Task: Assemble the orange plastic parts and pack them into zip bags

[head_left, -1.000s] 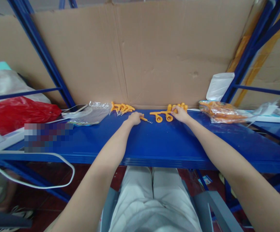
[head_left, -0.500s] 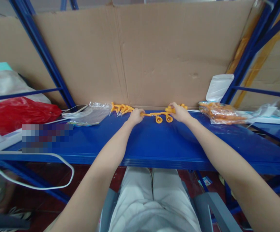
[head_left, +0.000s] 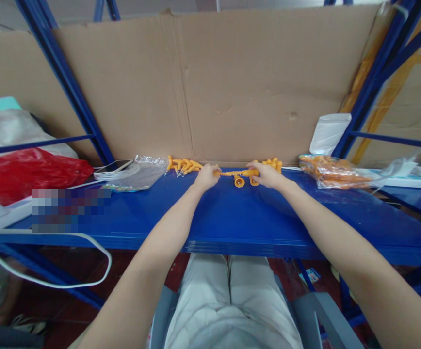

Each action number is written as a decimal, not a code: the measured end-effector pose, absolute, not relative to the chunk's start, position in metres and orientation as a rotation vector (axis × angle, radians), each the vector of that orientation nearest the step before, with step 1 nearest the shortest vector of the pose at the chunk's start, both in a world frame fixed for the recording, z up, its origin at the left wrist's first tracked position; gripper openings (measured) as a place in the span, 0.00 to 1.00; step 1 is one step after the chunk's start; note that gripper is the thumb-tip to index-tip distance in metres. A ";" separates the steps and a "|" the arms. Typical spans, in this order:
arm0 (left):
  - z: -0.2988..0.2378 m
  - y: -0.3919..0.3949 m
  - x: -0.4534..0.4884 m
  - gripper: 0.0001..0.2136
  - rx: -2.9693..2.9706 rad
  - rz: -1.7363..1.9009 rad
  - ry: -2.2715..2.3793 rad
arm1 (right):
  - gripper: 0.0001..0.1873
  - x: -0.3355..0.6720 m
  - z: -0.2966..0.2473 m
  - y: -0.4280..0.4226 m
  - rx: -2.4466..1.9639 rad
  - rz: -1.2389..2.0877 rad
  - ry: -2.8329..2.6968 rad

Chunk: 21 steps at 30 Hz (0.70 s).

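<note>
Backdrop: brown cardboard (head_left: 232, 87) stands behind the blue tabletop (head_left: 232, 218), between two slanting blue posts (head_left: 67, 82), as I see it from my end.
Orange piece: the long, ridged orange piece (head_left: 234, 173) spans both hands, lying sideways near the middle of the tabletop's back edge; I cannot tell whether it is one part or two joined.
Left hand: my left hand (head_left: 207, 177) has its fingers closed on the ridged end.
Right hand: my right hand (head_left: 269, 175) pinches the other end between thumb and fingers, as far as I can make out.
Cups: two round orange cups (head_left: 239, 183) sit just in front of the piece, the right one partly under my right fingers.
Right cluster: beyond my right hand, a bunch of orange parts (head_left: 276, 165) lies against the back edge.
Left row: beyond my left hand, orange corkscrews (head_left: 185, 165) lie side by side along the back edge, metal spirals showing.
Toward the left edge: a clear bag (head_left: 139, 174), then a phone (head_left: 114, 166), then a red bag (head_left: 39, 167).
Toward the right edge: a clear packet of orange parts (head_left: 330, 172), a white pouch (head_left: 330, 133) upright behind it, a white power strip (head_left: 414, 180) farther along.
Below the front edge: pale trousers (head_left: 210, 291) on a grey chair (head_left: 315, 310).
</note>
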<state>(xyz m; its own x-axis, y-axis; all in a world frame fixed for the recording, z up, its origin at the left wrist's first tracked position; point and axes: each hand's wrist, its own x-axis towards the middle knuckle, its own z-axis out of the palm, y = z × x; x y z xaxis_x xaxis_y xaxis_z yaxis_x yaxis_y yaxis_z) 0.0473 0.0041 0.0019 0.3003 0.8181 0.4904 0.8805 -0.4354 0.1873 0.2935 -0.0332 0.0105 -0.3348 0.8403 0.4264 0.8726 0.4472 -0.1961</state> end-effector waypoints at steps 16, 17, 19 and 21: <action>0.003 0.000 0.054 0.15 -2.452 -0.886 -1.521 | 0.24 0.283 0.013 -0.038 -1.361 -0.134 -2.263; 0.003 -0.001 0.056 0.15 -2.457 -0.904 -1.513 | 0.24 0.281 0.013 -0.039 -1.346 -0.141 -2.269; 0.003 -0.002 0.058 0.15 -2.466 -0.939 -1.505 | 0.24 0.279 0.014 -0.040 -1.317 -0.159 -2.273; 0.003 -0.003 0.060 0.15 -2.472 -0.964 -1.502 | 0.23 0.279 0.013 -0.041 -1.289 -0.167 -2.266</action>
<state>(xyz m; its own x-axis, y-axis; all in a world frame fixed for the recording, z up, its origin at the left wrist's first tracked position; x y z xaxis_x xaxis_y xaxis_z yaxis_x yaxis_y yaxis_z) 0.0597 -0.0030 0.0032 0.3162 0.7680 0.5569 0.8264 -0.5113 0.2358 0.2785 -0.0407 0.0133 -0.4094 0.7653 0.4967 0.8298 0.5386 -0.1459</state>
